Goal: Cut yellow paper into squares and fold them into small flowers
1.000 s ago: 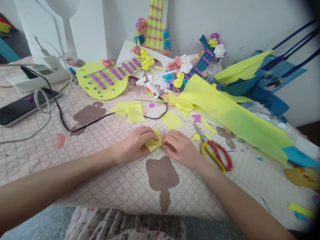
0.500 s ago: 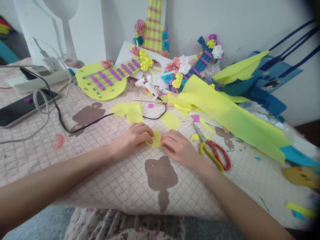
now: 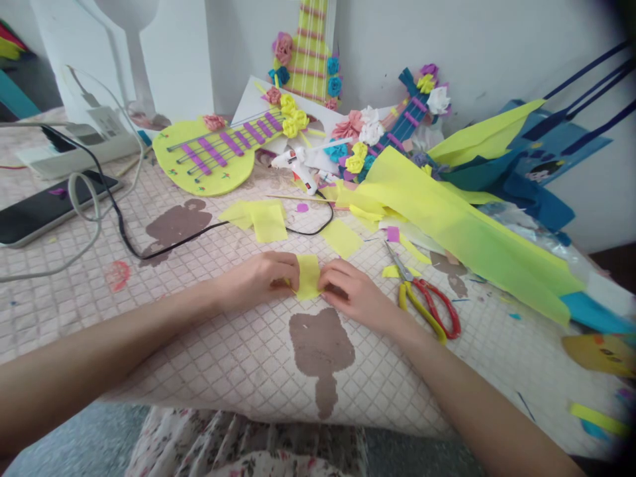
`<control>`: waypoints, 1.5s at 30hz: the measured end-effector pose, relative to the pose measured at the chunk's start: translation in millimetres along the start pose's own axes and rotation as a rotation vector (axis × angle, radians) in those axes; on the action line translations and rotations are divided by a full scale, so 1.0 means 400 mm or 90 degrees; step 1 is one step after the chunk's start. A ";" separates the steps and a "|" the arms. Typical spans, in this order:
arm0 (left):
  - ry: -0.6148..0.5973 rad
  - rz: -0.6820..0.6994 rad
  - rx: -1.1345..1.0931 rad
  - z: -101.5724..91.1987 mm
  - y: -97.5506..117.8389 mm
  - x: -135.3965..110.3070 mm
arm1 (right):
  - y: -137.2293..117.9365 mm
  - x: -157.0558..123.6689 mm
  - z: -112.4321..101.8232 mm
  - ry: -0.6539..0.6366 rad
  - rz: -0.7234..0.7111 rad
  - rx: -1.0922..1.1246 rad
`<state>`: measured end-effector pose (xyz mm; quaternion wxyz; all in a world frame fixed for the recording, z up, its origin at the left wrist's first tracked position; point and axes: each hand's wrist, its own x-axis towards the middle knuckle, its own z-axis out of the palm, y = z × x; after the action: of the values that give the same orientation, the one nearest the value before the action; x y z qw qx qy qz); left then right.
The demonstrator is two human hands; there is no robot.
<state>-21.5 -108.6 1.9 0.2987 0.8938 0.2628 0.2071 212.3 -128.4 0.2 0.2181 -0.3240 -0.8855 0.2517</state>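
A small piece of yellow crepe paper (image 3: 309, 277) lies between my two hands, just above the patterned tablecloth (image 3: 238, 358). My left hand (image 3: 263, 278) pinches its left edge, fingers curled. At the right edge, my right hand (image 3: 350, 289) pinches it between thumb and fingers. More yellow paper pieces (image 3: 269, 221) lie just beyond my left hand, and another yellow square (image 3: 342, 238) is beyond my right. Scissors (image 3: 420, 291) with red and yellow handles rest to the right of my right hand, their blades partly apart.
A white glue gun (image 3: 298, 169) lies behind the paper pieces, its black cord crossing leftward. Paper guitars, one yellow (image 3: 206, 159) and one blue (image 3: 397, 136), stand at the back. A large yellow sheet (image 3: 462, 232) covers the right. A phone (image 3: 50, 205) and power strip (image 3: 79, 152) sit left.
My left hand has moved slightly left and down, its fingers now at the paper's left edge. More of the yellow piece shows between my hands. The view has shifted slightly.
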 end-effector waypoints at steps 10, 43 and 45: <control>-0.035 -0.102 -0.054 -0.027 0.001 0.004 | -0.001 0.001 0.007 0.018 0.042 0.075; 0.086 -0.188 0.001 0.028 0.016 0.008 | -0.023 0.030 0.057 0.106 0.162 0.050; 0.089 -0.190 0.005 0.030 0.015 0.008 | -0.026 0.031 0.057 0.107 0.161 0.040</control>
<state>-10.7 -116.0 -2.3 0.3037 0.8294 0.4133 0.2214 186.2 -133.7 -8.7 0.2678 -0.4459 -0.8080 0.2766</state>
